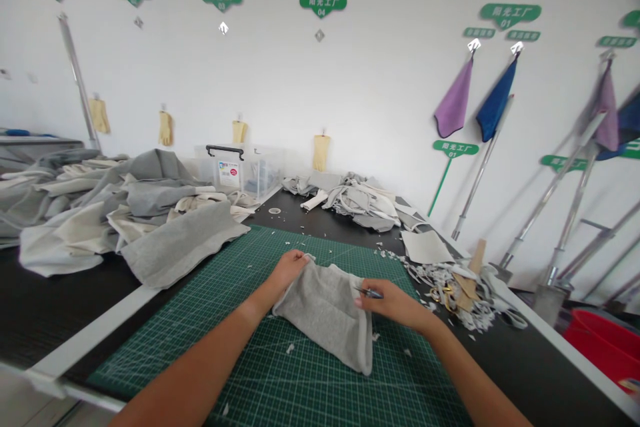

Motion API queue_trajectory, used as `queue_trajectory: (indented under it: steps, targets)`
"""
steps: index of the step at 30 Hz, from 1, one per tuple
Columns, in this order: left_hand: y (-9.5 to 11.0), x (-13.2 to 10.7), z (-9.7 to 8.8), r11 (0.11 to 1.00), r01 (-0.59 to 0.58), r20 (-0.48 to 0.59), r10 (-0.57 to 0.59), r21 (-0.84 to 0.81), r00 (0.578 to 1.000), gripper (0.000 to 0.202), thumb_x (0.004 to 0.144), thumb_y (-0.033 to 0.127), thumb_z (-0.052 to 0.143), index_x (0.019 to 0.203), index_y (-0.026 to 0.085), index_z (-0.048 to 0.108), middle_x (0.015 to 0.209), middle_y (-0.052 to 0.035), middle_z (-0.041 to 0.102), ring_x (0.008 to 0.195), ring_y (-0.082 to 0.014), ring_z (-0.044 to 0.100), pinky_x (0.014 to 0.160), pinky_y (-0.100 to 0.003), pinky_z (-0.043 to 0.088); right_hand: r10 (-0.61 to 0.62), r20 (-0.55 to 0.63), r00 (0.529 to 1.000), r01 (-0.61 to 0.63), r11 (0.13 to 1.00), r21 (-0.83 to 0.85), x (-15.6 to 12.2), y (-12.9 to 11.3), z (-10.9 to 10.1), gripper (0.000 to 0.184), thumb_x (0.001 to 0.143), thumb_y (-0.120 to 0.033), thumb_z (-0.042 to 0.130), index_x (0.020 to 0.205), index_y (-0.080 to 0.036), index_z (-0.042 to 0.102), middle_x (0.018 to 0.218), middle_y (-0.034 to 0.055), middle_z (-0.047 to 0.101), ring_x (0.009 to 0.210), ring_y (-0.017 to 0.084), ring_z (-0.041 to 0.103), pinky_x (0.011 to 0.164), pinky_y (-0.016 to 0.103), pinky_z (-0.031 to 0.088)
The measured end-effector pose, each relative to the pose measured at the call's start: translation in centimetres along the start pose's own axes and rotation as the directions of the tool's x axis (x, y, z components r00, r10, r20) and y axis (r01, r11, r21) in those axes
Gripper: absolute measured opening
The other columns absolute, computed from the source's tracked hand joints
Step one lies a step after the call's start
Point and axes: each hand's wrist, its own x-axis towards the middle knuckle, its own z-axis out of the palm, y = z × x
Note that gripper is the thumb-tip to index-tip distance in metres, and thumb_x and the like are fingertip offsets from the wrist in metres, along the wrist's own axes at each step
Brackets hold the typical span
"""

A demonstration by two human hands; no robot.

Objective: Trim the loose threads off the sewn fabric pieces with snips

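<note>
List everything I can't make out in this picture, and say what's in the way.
Head view: the small tool's full shape; the right hand covers part.
Head view: the green mat beneath the grey cloth; the cloth hides it.
Head view: the red container's far side; the right edge cuts it off.
Head view: the box label's fine print; too small.

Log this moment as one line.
left hand: grips gray cloth, upper corner | right hand: holds small pointed tool at cloth's right side | surface: green gridded mat
</note>
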Motion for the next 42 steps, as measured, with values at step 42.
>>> queue_trajectory:
  steps: [42]
  targets:
    - [4.6, -4.8, 2.2, 0.963, -0.266, 0.496, 0.208, 0.048, 0.843, 0.033, 0.092, 0.048, 0.056, 0.101, 0.019, 0.070, 0.070, 0.0019, 0.057, 0.063, -0.0136, 0.048, 0.060, -0.024, 0.034, -0.084, -0.400, 0.913, 0.072, 0.996, -0.045, 0.8, 0.1, 3.7, 0.026, 0.096, -0.043, 0.053, 0.086, -0.021, 0.063, 0.077, -0.0029, 0.060, 0.072, 0.015, 0.053, 0.067, 0.024, 0.039]
